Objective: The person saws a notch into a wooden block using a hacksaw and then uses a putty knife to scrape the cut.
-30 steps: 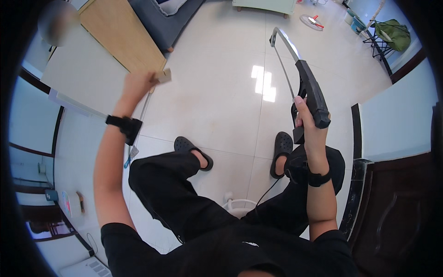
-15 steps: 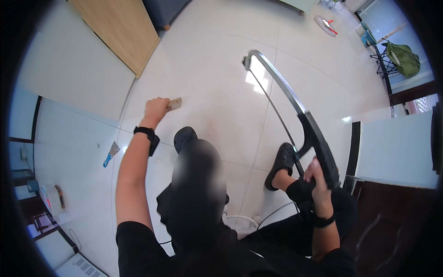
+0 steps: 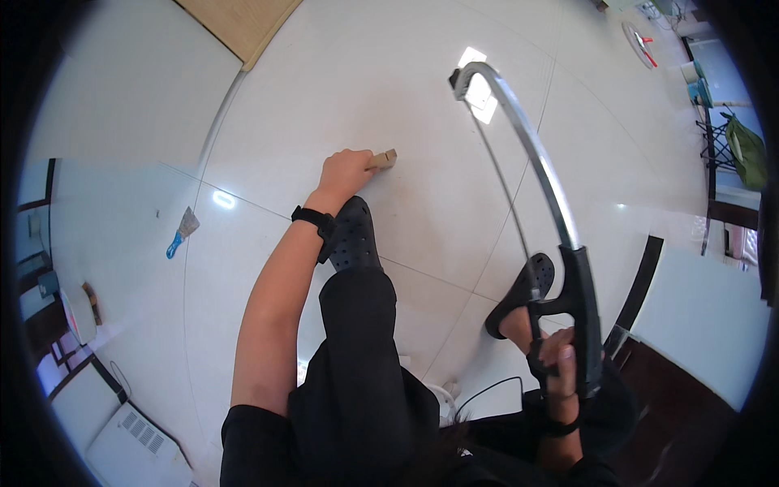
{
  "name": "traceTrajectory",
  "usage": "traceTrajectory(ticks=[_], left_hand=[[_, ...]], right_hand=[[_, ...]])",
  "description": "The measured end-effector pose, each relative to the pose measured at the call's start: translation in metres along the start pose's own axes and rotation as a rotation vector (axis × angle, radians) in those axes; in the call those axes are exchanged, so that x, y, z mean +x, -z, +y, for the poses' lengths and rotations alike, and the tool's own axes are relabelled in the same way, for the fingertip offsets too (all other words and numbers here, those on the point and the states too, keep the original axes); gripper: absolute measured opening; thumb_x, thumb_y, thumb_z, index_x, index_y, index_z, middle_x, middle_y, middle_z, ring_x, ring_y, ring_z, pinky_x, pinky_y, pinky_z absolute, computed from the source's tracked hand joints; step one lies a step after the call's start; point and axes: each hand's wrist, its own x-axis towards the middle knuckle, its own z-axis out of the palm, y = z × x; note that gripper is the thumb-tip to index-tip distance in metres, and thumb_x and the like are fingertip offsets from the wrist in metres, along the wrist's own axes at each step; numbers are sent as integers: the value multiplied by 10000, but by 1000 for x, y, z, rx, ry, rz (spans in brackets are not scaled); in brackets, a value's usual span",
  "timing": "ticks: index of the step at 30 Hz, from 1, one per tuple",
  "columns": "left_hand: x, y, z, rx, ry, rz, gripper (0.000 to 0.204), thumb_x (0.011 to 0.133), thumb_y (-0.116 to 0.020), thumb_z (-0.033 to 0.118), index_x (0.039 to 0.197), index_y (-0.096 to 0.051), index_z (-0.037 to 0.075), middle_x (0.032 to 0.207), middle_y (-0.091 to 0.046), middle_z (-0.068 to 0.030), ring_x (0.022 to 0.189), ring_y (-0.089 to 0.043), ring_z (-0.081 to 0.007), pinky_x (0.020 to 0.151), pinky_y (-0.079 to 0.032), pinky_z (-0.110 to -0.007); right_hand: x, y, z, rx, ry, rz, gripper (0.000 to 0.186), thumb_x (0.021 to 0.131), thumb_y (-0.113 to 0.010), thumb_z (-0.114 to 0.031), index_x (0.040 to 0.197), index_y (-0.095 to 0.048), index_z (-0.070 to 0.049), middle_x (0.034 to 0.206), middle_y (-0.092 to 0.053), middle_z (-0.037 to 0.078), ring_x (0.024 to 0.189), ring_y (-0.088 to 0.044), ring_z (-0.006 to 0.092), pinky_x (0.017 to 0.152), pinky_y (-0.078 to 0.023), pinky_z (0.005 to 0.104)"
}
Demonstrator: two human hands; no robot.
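Observation:
Just above my left shoe (image 3: pixel 355 229), my left hand (image 3: pixel 344 174) grips a small wooden block (image 3: pixel 384 159), which sticks out to the right of my fingers over the tiled floor (image 3: pixel 414 211). On the right, my right hand (image 3: pixel 560 365) is wrapped round the black handle of a hacksaw (image 3: pixel 527 142). The saw stands out in front of me, its silver bow curving up and away and its thin blade hanging clear of the block. My black-trousered legs are bent, and my right shoe (image 3: pixel 519 288) shows behind the saw.
A scraper with a blue handle (image 3: pixel 180 234) lies at left. A wooden board (image 3: pixel 235 24) is at top left, a round disc with red parts (image 3: pixel 639 45) at top right, a green folding seat (image 3: pixel 742 150) at right, a dark door (image 3: pixel 682 381) at lower right, and a cable (image 3: pixel 487 390) below.
My left hand with the block has moved rightward, away from the furniture to above my left shoe. The hacksaw's handle and my right hand sit lower. The view has shifted, raising the furniture toward the top edge.

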Motion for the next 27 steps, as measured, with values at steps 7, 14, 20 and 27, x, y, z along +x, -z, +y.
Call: traceTrajectory(ticks=[7, 14, 20, 27], left_hand=[[-5, 0, 3, 8, 52, 34, 192, 787, -671, 315, 846, -647, 134, 720, -661, -115, 693, -642, -341, 617, -505, -443], [-1, -5, -2, -3, 33, 97, 198, 774, -685, 314, 904, -668, 165, 723, -668, -109, 692, -656, -318, 613, -515, -422], [4, -3, -6, 2, 19, 66, 231, 756, -706, 324, 870, -669, 126, 712, -666, -121, 691, -660, -315, 613, -517, -416], [10, 1, -6, 55, 26, 17, 263, 741, -710, 356, 736, -673, 96, 714, -666, -121, 710, -661, -319, 618, -517, -416]], right_hand=[[17, -76, 43, -19, 59, -216, 251, 876, -558, -159, 688, -504, -1, 546, -497, 61, 468, -470, 121, 455, -362, 239], [41, -119, 83, -33, -103, -277, 117, 811, -634, -105, 852, -585, -6, 648, -573, 47, 543, -547, 145, 552, -447, 256], [44, -132, 101, 20, -113, -262, 112, 817, -620, -126, 802, -582, -21, 628, -560, 67, 543, -565, 165, 541, -449, 283], [36, -129, 134, 28, 44, -327, 144, 877, -557, -105, 780, -497, -18, 614, -497, 45, 538, -469, 128, 500, -367, 254]])
